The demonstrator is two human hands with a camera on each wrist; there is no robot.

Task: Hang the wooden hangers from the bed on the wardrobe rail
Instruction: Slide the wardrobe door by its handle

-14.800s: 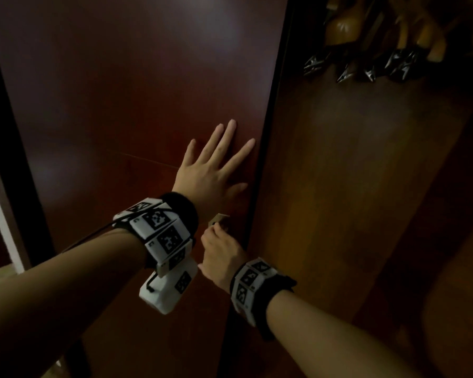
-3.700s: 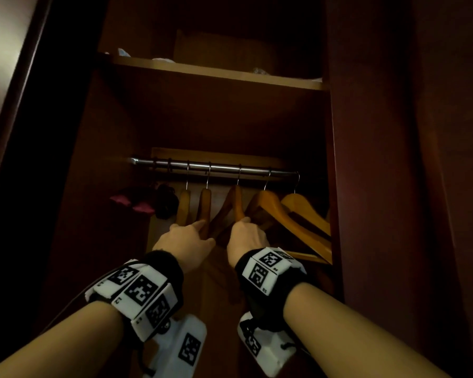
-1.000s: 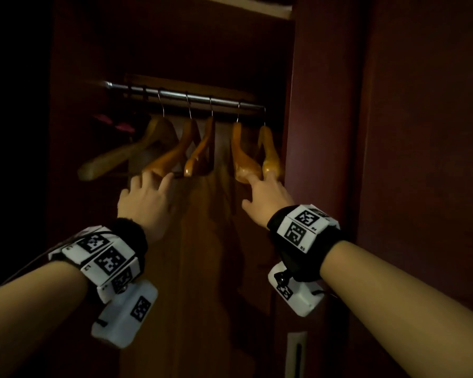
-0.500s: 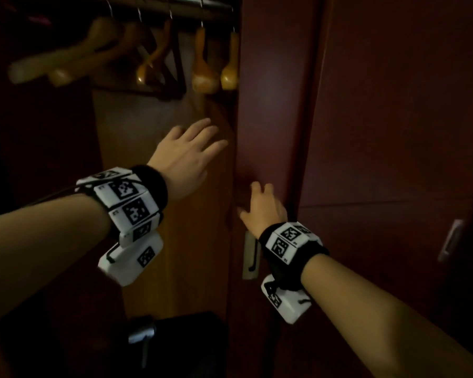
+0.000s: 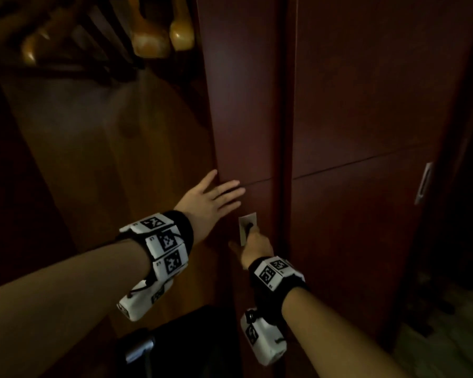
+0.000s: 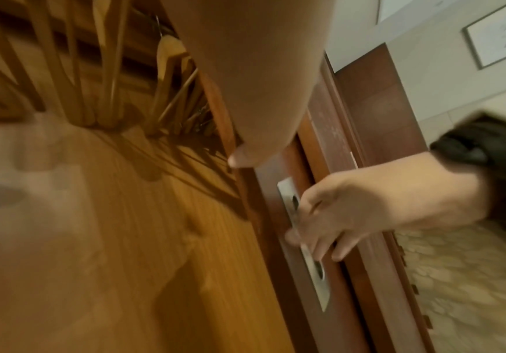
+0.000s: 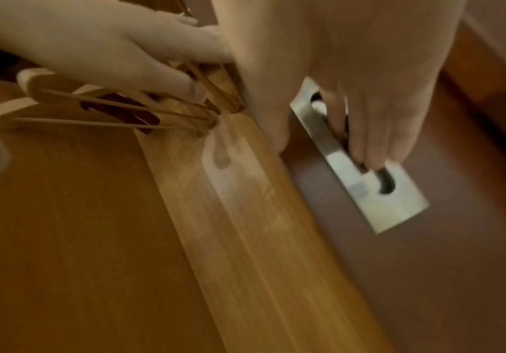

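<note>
Several wooden hangers point(image 5: 148, 36) hang inside the open wardrobe at the top left; the rail is out of view. They also show in the left wrist view as hangers point(image 6: 106, 71) and in the right wrist view as hangers point(image 7: 109, 112). My left hand point(image 5: 210, 197) lies flat, fingers straight, on the edge of the dark red sliding door point(image 5: 243, 105). Just below it, my right hand point(image 5: 253, 238) has its fingers hooked into the door's recessed metal handle point(image 7: 366, 191). Neither hand holds a hanger.
A second red door panel with its own metal handle point(image 5: 423, 184) stands to the right. A dark object with a metal part point(image 5: 139, 350) sits low in the wardrobe opening. Patterned floor point(image 6: 472, 274) and framed pictures point(image 6: 499, 35) lie behind me.
Both hands have left the hangers and come down to the sliding door. The left hand now presses the door edge and the right has hooked into the handle. The view has tilted down.
</note>
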